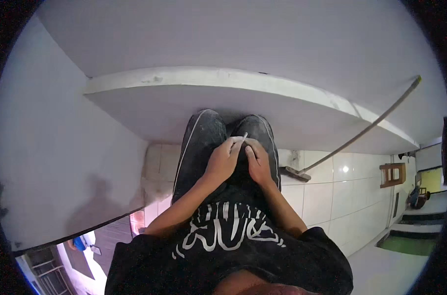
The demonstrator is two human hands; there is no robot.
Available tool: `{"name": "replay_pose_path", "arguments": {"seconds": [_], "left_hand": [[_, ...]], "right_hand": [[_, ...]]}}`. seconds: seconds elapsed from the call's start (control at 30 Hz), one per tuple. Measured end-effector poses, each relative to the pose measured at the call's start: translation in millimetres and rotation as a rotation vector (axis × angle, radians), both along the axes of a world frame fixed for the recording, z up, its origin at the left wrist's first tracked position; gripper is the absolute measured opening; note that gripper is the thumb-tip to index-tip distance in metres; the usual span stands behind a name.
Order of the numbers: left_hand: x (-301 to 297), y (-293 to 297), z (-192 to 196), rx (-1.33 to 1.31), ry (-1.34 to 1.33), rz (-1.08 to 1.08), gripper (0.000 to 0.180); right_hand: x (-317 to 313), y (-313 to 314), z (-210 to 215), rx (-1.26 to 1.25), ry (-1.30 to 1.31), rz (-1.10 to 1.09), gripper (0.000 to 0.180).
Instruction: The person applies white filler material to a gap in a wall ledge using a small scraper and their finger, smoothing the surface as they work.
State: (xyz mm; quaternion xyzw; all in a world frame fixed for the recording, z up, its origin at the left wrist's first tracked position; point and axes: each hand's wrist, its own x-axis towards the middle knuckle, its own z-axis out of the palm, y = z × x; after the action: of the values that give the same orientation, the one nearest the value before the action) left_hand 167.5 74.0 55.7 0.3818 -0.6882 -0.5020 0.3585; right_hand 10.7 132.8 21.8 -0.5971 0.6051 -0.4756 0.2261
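Note:
My left hand and my right hand meet over my lap, fingertips together between my knees. A small, thin white stick, like a cigarette, juts up from where the fingers join. It seems pinched in my left hand's fingers. My right hand is closed, its fingers curled against the left ones; what lies inside it is hidden. Pale dust coats the fingers of my left hand. Dark trousers with light piping, also dusty, cover my bent knees beneath the hands.
A pale ledge crosses the wall just beyond my knees. To the right, a long-handled broom leans on it, its head on the white tiled floor. Farther right is a wooden stool. A grey wall stands at left.

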Motion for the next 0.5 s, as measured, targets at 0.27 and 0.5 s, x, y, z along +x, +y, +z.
{"name": "replay_pose_path", "arguments": {"seconds": [0.27,0.5], "left_hand": [[-3.4,45.4,17.6,0.079,-0.046,-0.241,0.026],[-11.5,55.0,27.3,-0.091,-0.136,-0.417,0.020]], "right_hand": [[8.9,56.4,21.3,0.077,-0.613,-0.185,0.018],[5.5,107.6,51.6,0.057,-0.558,-0.334,0.016]]}}
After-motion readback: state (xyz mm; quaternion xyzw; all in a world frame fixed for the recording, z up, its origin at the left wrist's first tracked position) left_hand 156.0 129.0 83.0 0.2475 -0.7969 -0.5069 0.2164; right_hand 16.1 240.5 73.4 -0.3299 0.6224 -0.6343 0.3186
